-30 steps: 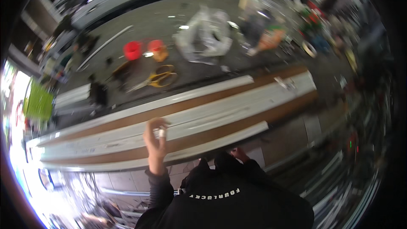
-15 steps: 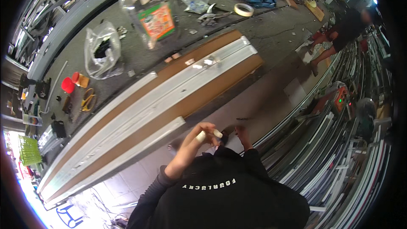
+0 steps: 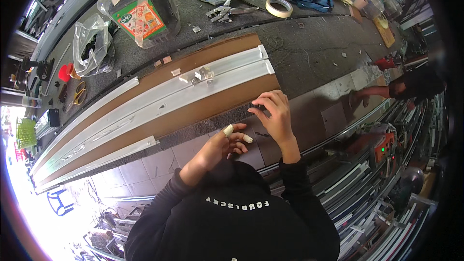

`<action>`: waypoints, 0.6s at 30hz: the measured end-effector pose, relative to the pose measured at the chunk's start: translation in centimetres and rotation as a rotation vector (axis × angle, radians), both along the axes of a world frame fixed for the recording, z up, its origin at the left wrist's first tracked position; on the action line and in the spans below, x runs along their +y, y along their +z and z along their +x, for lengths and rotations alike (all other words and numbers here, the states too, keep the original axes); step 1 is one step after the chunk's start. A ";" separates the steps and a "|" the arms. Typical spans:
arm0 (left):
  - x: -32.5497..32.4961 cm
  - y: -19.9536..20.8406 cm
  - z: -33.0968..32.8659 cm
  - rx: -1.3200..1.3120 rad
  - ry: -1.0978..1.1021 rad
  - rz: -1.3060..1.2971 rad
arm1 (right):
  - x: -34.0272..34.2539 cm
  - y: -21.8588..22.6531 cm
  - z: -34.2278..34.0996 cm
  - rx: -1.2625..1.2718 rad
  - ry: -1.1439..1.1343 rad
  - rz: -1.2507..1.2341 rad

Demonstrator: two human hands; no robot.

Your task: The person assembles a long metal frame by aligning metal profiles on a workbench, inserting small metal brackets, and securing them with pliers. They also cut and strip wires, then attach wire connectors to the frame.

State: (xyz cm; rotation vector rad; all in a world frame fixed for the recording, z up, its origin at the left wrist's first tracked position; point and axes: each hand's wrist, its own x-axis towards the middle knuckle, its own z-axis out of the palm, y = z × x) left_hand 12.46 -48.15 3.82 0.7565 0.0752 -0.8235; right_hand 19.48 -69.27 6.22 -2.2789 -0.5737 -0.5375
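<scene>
My right hand is raised at the near edge of the workbench, thumb and forefinger closed in a pinch around something small and dark, too small to name. Lower and to the left, my left hand hovers with loosely curled fingers apart and nothing in them; pale tape wraps two of its digits. Beyond both hands, long white metal profiles lie side by side on brown cardboard. A small cluster of clear and metallic pieces rests on the profiles near their right end.
On the bench stand a big clear jar, a plastic bag, locking pliers, a tape roll, a blue cloth and yellow-handled scissors. Metal bars fill the right side. Another person's leg shows at right.
My right hand has risen from beside my body to the bench edge, fingers pinched. My left hand stays low in front of me. The view has shifted, and the bench items appear farther left.
</scene>
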 end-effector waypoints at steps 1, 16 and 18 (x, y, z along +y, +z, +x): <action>0.2 -0.1 0.6 -0.012 -0.021 0.025 | 0.3 -0.2 0.5 -0.026 0.017 -0.021; -1.0 0.6 1.6 0.120 0.154 0.065 | -1.4 -0.3 3.8 0.037 0.238 -0.177; -1.7 1.0 1.4 0.111 0.234 0.071 | -1.6 0.2 4.2 0.019 0.294 -0.227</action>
